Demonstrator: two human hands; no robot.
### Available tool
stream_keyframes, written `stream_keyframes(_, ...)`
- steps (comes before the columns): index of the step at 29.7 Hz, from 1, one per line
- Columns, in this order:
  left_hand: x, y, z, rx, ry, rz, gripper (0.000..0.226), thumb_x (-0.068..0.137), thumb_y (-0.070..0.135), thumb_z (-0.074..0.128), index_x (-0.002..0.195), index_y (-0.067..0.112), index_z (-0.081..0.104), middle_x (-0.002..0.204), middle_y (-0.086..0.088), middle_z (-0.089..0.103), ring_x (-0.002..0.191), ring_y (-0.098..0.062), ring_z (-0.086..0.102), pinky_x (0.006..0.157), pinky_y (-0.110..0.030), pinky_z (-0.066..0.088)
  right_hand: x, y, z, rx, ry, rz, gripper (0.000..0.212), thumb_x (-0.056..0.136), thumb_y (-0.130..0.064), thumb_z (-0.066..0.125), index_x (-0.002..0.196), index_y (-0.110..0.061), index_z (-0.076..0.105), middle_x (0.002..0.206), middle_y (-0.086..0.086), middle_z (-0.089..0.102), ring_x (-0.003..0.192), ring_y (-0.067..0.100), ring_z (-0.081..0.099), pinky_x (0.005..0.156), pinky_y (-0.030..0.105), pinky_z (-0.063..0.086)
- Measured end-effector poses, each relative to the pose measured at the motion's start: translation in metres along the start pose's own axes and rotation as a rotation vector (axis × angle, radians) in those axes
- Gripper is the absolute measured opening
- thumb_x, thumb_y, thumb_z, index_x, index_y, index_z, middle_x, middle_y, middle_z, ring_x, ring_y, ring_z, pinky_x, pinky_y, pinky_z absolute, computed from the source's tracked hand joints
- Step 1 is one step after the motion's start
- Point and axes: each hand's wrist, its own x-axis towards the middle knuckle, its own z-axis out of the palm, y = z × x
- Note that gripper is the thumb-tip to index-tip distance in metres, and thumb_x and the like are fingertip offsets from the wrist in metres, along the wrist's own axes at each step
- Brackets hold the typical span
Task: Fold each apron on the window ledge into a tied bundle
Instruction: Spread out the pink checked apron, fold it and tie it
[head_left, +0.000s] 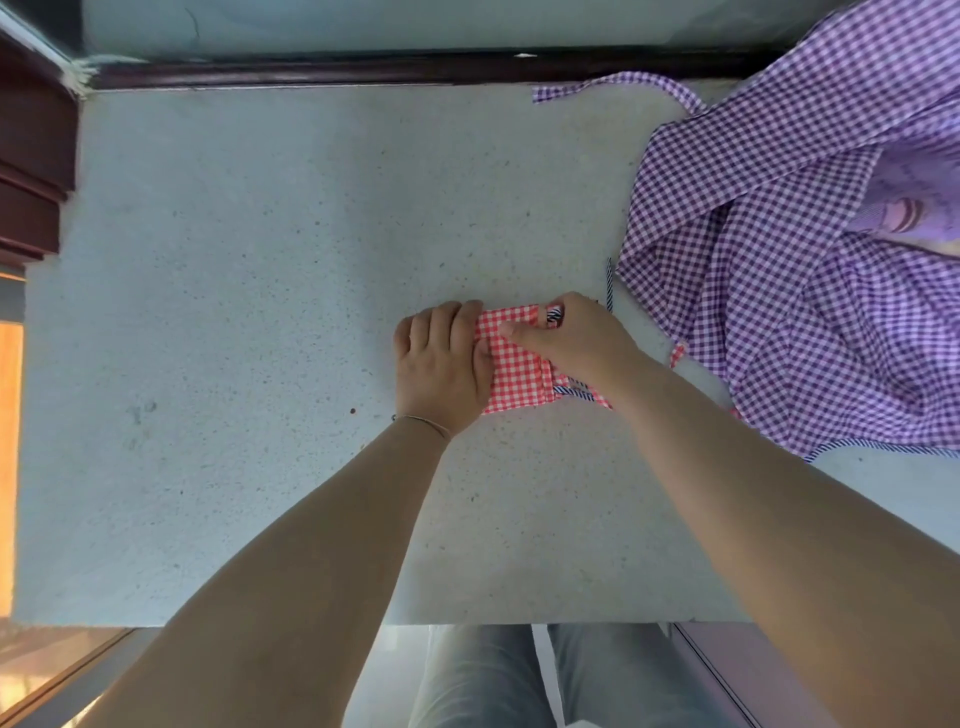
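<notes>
Red-and-white check apron (514, 364): folded down to a small flat packet, lying on the window ledge (260, 322) right of its centre, nearer the right edge than the left. Blue-and-white striped ties (574, 393) trail out from the packet's right side, toward the near edge.

Left hand (441, 364): palm down on the packet's left edge, fingers curled over the fold and holding it down. Thin bracelet (423, 422) at the wrist.

Right hand (576, 338): over the packet's right and far side. Thumb pressed flat across the top of the cloth; the other fingers are curled round the far right corner, where a bit of striped trim shows. Grip reads as a pinch on the apron.

Purple-and-white check apron (779, 260): unfolded, heaped along the right edge of the ledge, reaching the far right corner. One purple strap (613, 85) lies flat along the far edge, by the dark window frame (363, 70). Striped trim shows at its near hem.
</notes>
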Motion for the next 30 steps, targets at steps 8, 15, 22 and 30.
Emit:
stream_keyframes(8,-0.008,0.007,-0.012,0.066,-0.13,-0.029,0.057,0.099,0.053,0.017,0.128,0.014,0.048,0.113,-0.01,0.06,0.099,-0.031,0.054,0.091,-0.048,0.042,-0.007,-0.018,-0.012,-0.028,-0.211,0.039,0.067,0.074,-0.062,0.068,0.119,-0.015,0.054,0.105,0.0,0.061,0.09,0.019,0.058,0.079,0.03,0.047)
stream_keyframes(15,-0.009,0.005,-0.052,0.032,-0.465,-0.037,0.097,0.08,0.076,0.037,0.153,0.022,0.004,0.144,-0.005,0.043,0.127,-0.027,0.042,0.1,-0.045,0.042,-0.056,0.004,0.021,0.224,-0.026,-0.199,0.027,0.085,-0.034,0.069,0.1,-0.017,0.054,0.083,-0.004,0.064,0.067,0.012,0.059,0.054,0.016,0.046)
stream_keyframes(22,0.001,0.004,-0.097,-0.322,-0.883,-0.05,0.078,0.079,0.061,0.062,0.144,0.03,0.031,0.126,-0.001,0.061,0.113,-0.024,0.057,0.1,-0.04,0.046,-0.105,-0.007,0.006,0.136,0.029,-0.366,0.025,0.085,-0.023,0.07,0.1,-0.028,0.05,0.099,-0.009,0.061,0.086,0.012,0.06,0.069,0.025,0.055)
stream_keyframes(30,0.008,0.042,-0.177,-0.451,-0.756,-0.004,0.034,0.083,0.054,0.061,0.097,0.024,0.054,0.084,0.007,0.061,0.079,-0.015,0.06,0.079,-0.031,0.051,-0.159,-0.032,-0.028,0.401,0.168,-0.355,0.022,0.087,-0.029,0.068,0.099,-0.027,0.05,0.096,-0.013,0.06,0.094,0.011,0.059,0.083,0.023,0.047)
